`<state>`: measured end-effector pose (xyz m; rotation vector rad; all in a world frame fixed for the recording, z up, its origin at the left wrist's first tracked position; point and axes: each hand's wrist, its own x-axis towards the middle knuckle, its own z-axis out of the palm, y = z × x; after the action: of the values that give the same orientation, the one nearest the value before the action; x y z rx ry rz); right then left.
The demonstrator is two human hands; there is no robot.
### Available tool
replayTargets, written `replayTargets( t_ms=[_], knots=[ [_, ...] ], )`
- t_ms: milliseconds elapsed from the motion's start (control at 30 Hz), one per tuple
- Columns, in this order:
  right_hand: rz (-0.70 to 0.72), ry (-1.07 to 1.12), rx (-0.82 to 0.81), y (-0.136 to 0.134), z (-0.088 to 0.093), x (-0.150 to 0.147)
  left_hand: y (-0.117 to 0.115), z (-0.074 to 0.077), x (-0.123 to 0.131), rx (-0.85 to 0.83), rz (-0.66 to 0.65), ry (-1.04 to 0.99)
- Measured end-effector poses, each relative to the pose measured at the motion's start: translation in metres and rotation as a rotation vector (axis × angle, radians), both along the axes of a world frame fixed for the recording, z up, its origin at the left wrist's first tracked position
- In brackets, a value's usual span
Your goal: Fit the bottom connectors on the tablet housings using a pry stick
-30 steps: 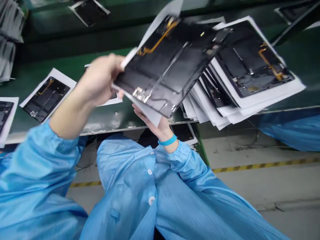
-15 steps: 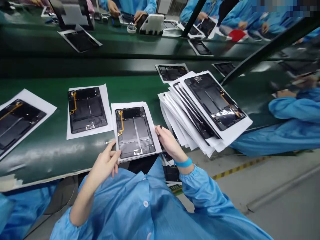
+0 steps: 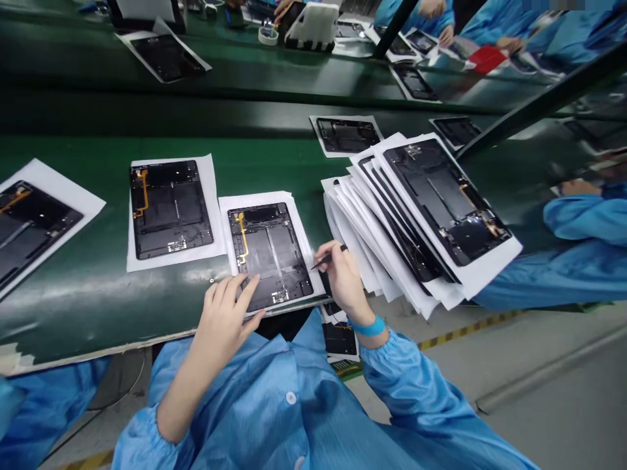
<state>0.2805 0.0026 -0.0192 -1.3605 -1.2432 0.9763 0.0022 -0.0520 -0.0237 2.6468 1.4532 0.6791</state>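
Note:
A black tablet back housing with an orange flex cable lies on a white sheet at the bench's front edge, straight ahead of me. My left hand rests over its lower left corner, fingers stretched out and touching it. To the right of the housing, my right hand is closed round black tweezers, whose tip points left at the housing's right edge. Part of the tweezers is hidden by the fingers. A second housing lies on its own sheet to the left.
A leaning stack of housings and white sheets stands close to my right hand. Another housing is at the far left, and one lies behind the stack. A slanting dark post crosses at right. Co-workers in blue sit nearby.
My left hand has moved from the sheet's left edge onto the housing's lower left corner. My right hand has let go of the sheet's right edge, and the tweezers now show in it.

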Motion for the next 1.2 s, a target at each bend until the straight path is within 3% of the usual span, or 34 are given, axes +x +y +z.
replayTargets(
  t_ms=[100,267,467,567,700,933,1200],
  knots=[
    [0.059,0.051,-0.058,-0.003,-0.005,-0.003,-0.001,-0.001,0.003,0.038,0.004,0.001],
    [0.079,0.046,-0.021,0.0,-0.006,-0.001,0.001,0.004,0.002,0.078,-0.033,0.043],
    [0.093,0.06,-0.03,0.005,-0.011,0.001,0.012,0.019,-0.011,0.066,-0.101,0.143],
    [0.076,0.062,0.111,0.004,-0.02,0.001,0.018,0.024,-0.009,0.048,-0.153,0.166],
    [0.071,-0.041,0.226,-0.004,-0.026,0.001,0.024,0.021,0.005,-0.03,-0.234,0.167],
    [0.268,-0.227,0.225,-0.019,-0.013,0.009,0.025,0.011,0.031,0.061,-0.34,0.041],
    [0.195,-0.263,0.229,-0.02,-0.017,0.018,0.022,0.0,0.037,0.159,-0.354,0.038]
  ],
)
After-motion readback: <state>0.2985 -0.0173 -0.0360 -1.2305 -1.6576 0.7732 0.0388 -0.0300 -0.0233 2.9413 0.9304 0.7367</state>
